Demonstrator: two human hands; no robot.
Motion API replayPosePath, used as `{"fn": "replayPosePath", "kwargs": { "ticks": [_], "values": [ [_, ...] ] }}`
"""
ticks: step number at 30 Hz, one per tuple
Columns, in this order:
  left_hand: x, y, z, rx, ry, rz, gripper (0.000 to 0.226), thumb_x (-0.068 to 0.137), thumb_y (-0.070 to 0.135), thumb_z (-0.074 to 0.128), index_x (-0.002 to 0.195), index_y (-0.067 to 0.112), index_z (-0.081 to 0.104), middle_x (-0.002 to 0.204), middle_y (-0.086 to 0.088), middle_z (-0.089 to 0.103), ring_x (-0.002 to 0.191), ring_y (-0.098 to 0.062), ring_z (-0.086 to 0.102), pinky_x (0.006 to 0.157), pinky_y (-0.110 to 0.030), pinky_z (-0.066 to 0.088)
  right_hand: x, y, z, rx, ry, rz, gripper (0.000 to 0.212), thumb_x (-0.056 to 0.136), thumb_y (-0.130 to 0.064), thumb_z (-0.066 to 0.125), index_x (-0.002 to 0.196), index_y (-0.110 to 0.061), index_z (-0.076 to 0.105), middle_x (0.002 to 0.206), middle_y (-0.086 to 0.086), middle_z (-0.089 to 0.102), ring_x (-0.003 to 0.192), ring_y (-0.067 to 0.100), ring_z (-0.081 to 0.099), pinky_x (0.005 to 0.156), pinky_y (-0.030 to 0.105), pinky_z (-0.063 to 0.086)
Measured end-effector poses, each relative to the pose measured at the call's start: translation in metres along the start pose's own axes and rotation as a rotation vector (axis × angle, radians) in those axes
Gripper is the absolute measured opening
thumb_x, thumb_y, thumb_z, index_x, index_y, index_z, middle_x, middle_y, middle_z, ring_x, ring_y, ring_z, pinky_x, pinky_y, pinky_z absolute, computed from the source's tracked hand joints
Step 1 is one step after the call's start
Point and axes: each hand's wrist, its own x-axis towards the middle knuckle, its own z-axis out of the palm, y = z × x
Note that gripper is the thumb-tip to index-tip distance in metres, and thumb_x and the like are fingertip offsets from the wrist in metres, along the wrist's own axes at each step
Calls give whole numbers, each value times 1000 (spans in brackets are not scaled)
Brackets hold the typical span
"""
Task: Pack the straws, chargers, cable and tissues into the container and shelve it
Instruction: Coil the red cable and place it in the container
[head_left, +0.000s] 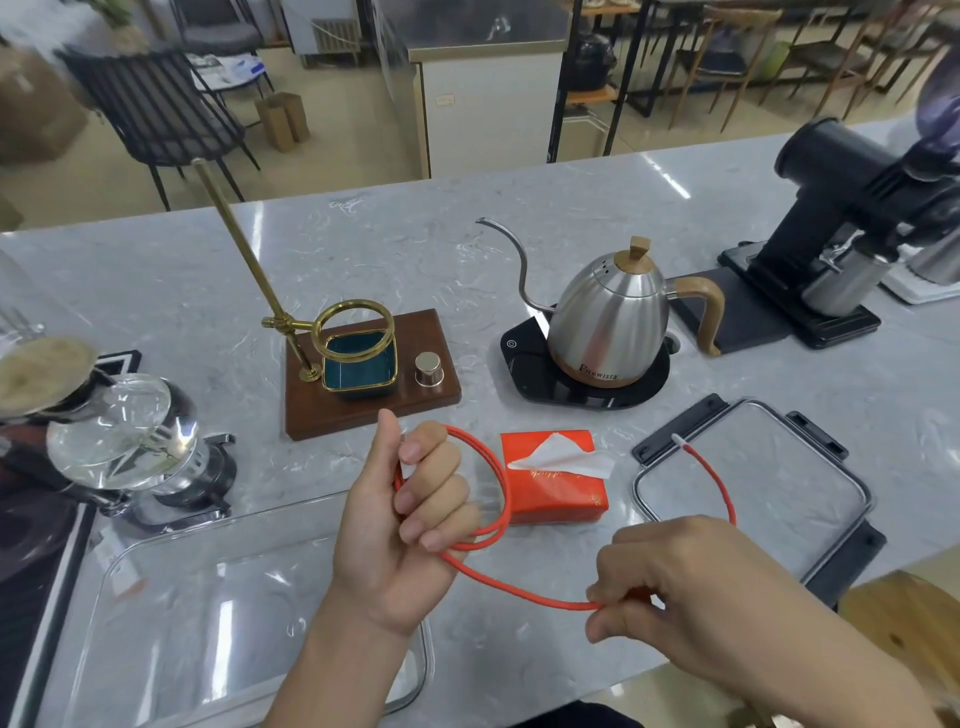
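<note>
left hand fisted, right hand pinching

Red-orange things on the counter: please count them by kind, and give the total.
Red-orange cable, held in both hands: 1
Red-orange tissue pack: 1
Total: 2

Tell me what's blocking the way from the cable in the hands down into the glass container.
Nothing visible. The orange cable, coiled in the left hand and pinched by the right hand, hangs beside the open glass container, whose lid lies apart on the counter. The tissue pack sits behind, not between.
</note>
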Motion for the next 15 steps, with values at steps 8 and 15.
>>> {"fn": "replayPosePath", "kwargs": {
  "ticks": [8, 15],
  "values": [
    [-4, 5, 2, 147, -32, -252, 48, 103, 49, 29, 82, 11, 50, 55, 2, 29, 41, -10, 20, 42, -23, 16, -2, 12, -7, 71, -36, 201, 38, 64, -77, 55, 83, -45, 57, 63, -18, 57, 73, 5, 54, 51, 14, 33],
    [-7, 9, 12, 219, -121, -398, 40, 103, 47, 29, 78, 17, 32, 49, 5, 12, 37, -6, 9, 37, -19, 11, -2, 24, -13, 108, -47, 272, 44, 74, -83, 40, 81, -46, 61, 69, -33, 57, 68, -5, 54, 55, 16, 36]
  ]
}}
